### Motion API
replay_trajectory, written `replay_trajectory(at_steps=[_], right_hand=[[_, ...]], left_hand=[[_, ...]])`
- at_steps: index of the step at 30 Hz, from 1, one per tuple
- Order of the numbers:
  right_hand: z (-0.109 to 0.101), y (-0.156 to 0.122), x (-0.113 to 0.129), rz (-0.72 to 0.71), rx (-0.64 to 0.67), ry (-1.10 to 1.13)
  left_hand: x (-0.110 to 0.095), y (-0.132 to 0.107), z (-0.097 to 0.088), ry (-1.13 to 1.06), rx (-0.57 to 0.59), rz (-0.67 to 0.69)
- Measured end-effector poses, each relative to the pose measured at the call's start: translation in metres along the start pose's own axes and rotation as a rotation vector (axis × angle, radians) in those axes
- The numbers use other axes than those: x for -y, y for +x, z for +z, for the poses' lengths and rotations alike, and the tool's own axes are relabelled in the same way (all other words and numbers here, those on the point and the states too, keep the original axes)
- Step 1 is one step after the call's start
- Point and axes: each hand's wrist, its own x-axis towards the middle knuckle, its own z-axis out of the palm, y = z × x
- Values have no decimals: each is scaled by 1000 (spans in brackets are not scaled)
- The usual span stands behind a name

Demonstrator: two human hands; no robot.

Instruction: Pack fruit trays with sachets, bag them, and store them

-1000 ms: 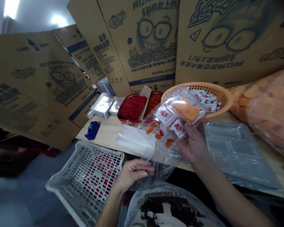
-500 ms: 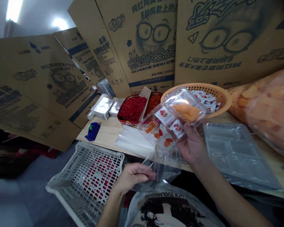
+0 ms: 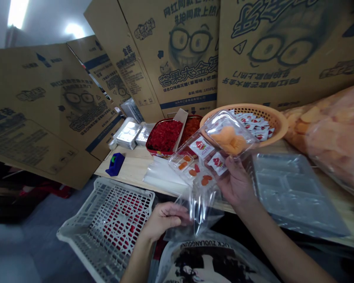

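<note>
My right hand (image 3: pixel 236 182) is shut on the edge of a clear plastic compartment tray (image 3: pixel 200 153), which it holds up, tilted. The tray holds orange dried fruit pieces (image 3: pixel 228 139), smaller orange and red pieces, and red-printed paper labels. My left hand (image 3: pixel 165 220) pinches the edge of a clear plastic bag (image 3: pixel 199 212), which hangs open just below the tray's lower end. The tray's lower corner is close to the bag's mouth.
A wooden table holds an orange basket of sachets (image 3: pixel 279 122), a red-rimmed tray of diced red food (image 3: pixel 165 135), a stack of clear trays (image 3: pixel 295 188) and a bulging bag of orange fruit (image 3: pixel 333 137). A white plastic crate (image 3: pixel 106 224) sits on the floor below.
The tray has shifted left and down, and tilts more steeply towards the bag. The bag hangs a little further right, and my left hand has hardly moved.
</note>
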Motion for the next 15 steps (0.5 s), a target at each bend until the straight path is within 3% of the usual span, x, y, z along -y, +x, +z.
replay_trajectory(at_steps=[6,15], right_hand=[[0,0,-1,14,-18,25],[-3,3,-6,-13,-20,45]], left_hand=[[2,4,2,-108,-116,65],[0,6,7,5,-247,69]])
